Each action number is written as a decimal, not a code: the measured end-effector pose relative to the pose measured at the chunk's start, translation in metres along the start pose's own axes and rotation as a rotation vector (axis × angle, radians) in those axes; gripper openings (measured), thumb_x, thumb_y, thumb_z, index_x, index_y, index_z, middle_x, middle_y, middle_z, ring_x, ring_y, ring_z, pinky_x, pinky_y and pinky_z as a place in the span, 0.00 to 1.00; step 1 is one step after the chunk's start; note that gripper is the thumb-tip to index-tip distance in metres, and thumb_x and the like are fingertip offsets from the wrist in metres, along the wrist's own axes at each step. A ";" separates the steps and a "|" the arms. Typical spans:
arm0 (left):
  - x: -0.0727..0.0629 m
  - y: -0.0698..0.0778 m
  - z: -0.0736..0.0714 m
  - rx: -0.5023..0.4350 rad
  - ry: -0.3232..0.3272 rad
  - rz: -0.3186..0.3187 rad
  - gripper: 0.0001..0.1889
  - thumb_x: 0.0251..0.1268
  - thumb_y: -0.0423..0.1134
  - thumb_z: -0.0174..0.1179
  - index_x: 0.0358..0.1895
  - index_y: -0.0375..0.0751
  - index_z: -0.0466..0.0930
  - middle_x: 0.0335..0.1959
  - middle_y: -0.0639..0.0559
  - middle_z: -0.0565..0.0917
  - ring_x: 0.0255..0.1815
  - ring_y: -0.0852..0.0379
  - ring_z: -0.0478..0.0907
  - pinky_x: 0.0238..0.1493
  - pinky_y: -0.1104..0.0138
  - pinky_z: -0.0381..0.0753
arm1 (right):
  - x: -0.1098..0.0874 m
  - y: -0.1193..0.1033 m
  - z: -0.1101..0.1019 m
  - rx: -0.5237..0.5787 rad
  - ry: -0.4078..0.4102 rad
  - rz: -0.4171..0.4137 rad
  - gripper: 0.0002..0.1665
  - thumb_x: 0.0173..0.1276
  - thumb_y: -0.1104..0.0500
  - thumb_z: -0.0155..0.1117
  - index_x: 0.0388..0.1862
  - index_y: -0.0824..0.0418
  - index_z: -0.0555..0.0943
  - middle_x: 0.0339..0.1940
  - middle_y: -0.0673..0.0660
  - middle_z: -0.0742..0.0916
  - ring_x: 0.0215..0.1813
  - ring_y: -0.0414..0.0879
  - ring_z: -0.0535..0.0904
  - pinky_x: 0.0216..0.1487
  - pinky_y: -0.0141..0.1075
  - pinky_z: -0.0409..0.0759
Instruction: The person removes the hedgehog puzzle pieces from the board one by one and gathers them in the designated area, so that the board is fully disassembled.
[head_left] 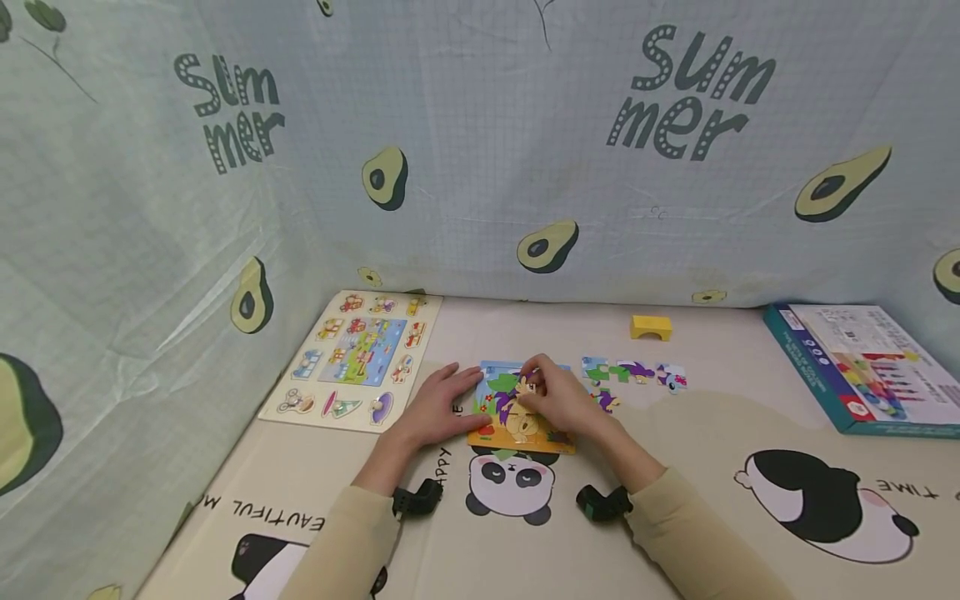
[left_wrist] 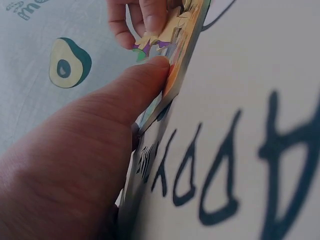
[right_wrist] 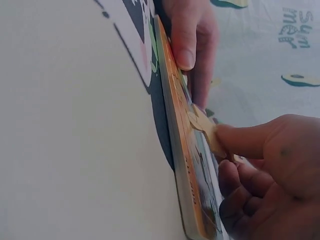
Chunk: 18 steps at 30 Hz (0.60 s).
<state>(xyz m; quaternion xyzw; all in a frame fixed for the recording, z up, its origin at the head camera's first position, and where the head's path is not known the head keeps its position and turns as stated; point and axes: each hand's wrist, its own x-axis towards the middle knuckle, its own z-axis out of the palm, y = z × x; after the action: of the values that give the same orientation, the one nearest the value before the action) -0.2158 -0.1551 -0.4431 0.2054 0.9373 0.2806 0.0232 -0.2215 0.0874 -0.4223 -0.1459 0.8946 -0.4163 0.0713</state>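
From my head, one camera looks forward and down, far enough back to take in my left hand (head_left: 435, 408), my right hand (head_left: 564, 402), the board (head_left: 504, 423), the surface (head_left: 660, 517) and the cloth wall (head_left: 465, 150). My wrist cameras sit low and very near, rolled sideways, each looking past its own hand across the board toward the other. These two views share the board and both hands.

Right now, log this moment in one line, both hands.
left hand: thumb on puzzle board | right hand: pinches tilted puzzle piece at board | loose pieces: right of board
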 end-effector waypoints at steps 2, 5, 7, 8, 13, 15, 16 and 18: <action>0.000 0.000 0.000 0.002 0.000 0.002 0.40 0.60 0.58 0.69 0.75 0.46 0.70 0.75 0.51 0.68 0.80 0.44 0.51 0.75 0.46 0.55 | 0.000 0.000 0.000 0.014 0.017 -0.006 0.19 0.72 0.60 0.67 0.57 0.58 0.73 0.38 0.54 0.80 0.37 0.48 0.74 0.37 0.37 0.75; 0.000 -0.001 0.000 0.000 -0.001 0.002 0.40 0.60 0.58 0.69 0.74 0.46 0.70 0.75 0.51 0.69 0.80 0.43 0.51 0.74 0.45 0.55 | 0.000 0.000 0.000 0.038 0.025 -0.012 0.16 0.73 0.60 0.66 0.56 0.57 0.74 0.38 0.54 0.81 0.36 0.47 0.74 0.36 0.37 0.75; 0.000 -0.001 -0.001 -0.001 -0.004 -0.003 0.41 0.60 0.58 0.69 0.75 0.47 0.70 0.75 0.51 0.68 0.80 0.43 0.51 0.74 0.45 0.55 | 0.000 -0.001 -0.001 0.055 0.023 -0.011 0.15 0.73 0.60 0.66 0.56 0.57 0.74 0.37 0.54 0.81 0.36 0.47 0.74 0.36 0.36 0.75; 0.000 -0.001 -0.001 -0.001 -0.006 -0.006 0.41 0.60 0.58 0.69 0.75 0.47 0.70 0.75 0.52 0.68 0.80 0.44 0.51 0.75 0.45 0.55 | 0.000 -0.001 -0.002 0.063 0.021 -0.010 0.15 0.73 0.60 0.66 0.55 0.57 0.74 0.37 0.54 0.81 0.35 0.47 0.74 0.36 0.36 0.75; -0.001 0.000 -0.001 -0.002 -0.011 -0.010 0.41 0.60 0.59 0.69 0.75 0.47 0.70 0.75 0.52 0.68 0.80 0.44 0.50 0.75 0.45 0.55 | -0.001 0.000 -0.008 0.095 0.022 0.004 0.16 0.73 0.60 0.66 0.55 0.57 0.75 0.38 0.54 0.82 0.37 0.48 0.75 0.38 0.37 0.76; -0.001 0.001 -0.001 -0.002 -0.011 -0.006 0.41 0.60 0.59 0.69 0.75 0.47 0.70 0.75 0.52 0.68 0.80 0.44 0.50 0.75 0.45 0.55 | -0.002 0.001 -0.011 0.106 0.022 0.006 0.15 0.73 0.61 0.66 0.55 0.58 0.75 0.39 0.54 0.82 0.38 0.48 0.75 0.39 0.37 0.77; -0.001 0.001 -0.001 -0.002 -0.011 -0.006 0.41 0.60 0.59 0.69 0.75 0.47 0.70 0.75 0.52 0.68 0.80 0.44 0.50 0.75 0.45 0.55 | -0.002 0.002 -0.013 0.111 0.023 0.006 0.15 0.73 0.61 0.66 0.55 0.58 0.75 0.39 0.55 0.82 0.38 0.49 0.75 0.39 0.37 0.77; -0.001 0.001 -0.001 -0.002 -0.010 -0.007 0.41 0.60 0.59 0.69 0.75 0.47 0.70 0.75 0.52 0.68 0.80 0.44 0.50 0.74 0.45 0.55 | -0.002 0.004 -0.016 0.117 0.021 0.001 0.15 0.73 0.61 0.65 0.55 0.58 0.75 0.40 0.55 0.82 0.38 0.49 0.75 0.39 0.37 0.77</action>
<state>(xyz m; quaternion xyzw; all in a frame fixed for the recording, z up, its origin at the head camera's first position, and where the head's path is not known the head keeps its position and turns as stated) -0.2146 -0.1550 -0.4420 0.2033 0.9377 0.2804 0.0290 -0.2239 0.1020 -0.4154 -0.1366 0.8695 -0.4693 0.0706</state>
